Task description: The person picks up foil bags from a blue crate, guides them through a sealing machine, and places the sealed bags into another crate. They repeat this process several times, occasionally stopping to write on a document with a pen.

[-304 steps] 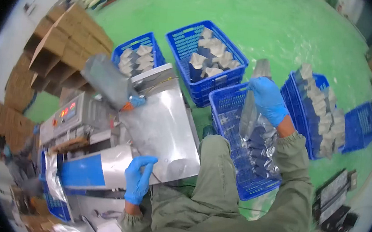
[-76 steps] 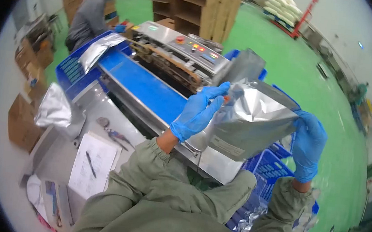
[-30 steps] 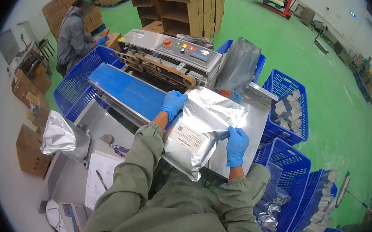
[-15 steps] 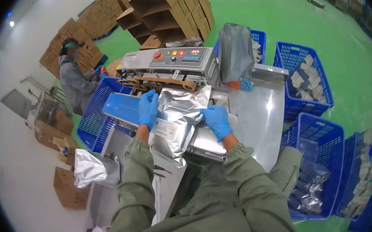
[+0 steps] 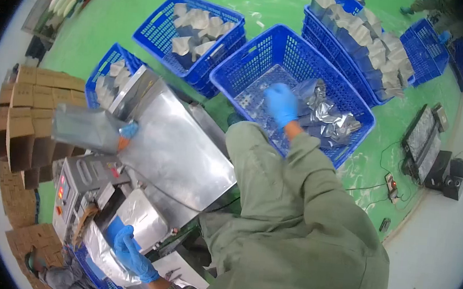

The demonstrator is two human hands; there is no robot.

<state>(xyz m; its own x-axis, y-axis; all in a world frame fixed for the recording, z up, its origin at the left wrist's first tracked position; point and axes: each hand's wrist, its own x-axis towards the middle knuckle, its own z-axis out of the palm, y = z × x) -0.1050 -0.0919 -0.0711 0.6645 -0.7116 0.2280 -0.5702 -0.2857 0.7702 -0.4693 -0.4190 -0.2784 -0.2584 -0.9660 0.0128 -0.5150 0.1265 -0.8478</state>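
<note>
My right hand [image 5: 281, 103], blue-gloved and blurred, is over a blue crate [image 5: 222, 68], left of several silver foil bags [image 5: 331, 118] lying inside it. Its fingers are smeared, so their closure is unclear. At the lower left, my left hand [image 5: 133, 253], also blue-gloved, is beside a silver foil bag [image 5: 101, 249] at the sealing machine [image 5: 68, 187]. The fingers look extended, and nothing shows between them. Beside that bag is the machine's flat metal plate [image 5: 139, 219].
A steel table [image 5: 175, 145] adjoins the machine, with a grey bag [image 5: 85, 127] at its far end. More blue crates [image 5: 200, 8] hold pale bags. Stacked cartons [image 5: 36, 120] stand left; a person [image 5: 62, 278] is at bottom left.
The view has swung right toward the crates. My right hand has left the foil bag at the machine and moved over the crate. My left hand remains near the machine, its fingers now extended.
</note>
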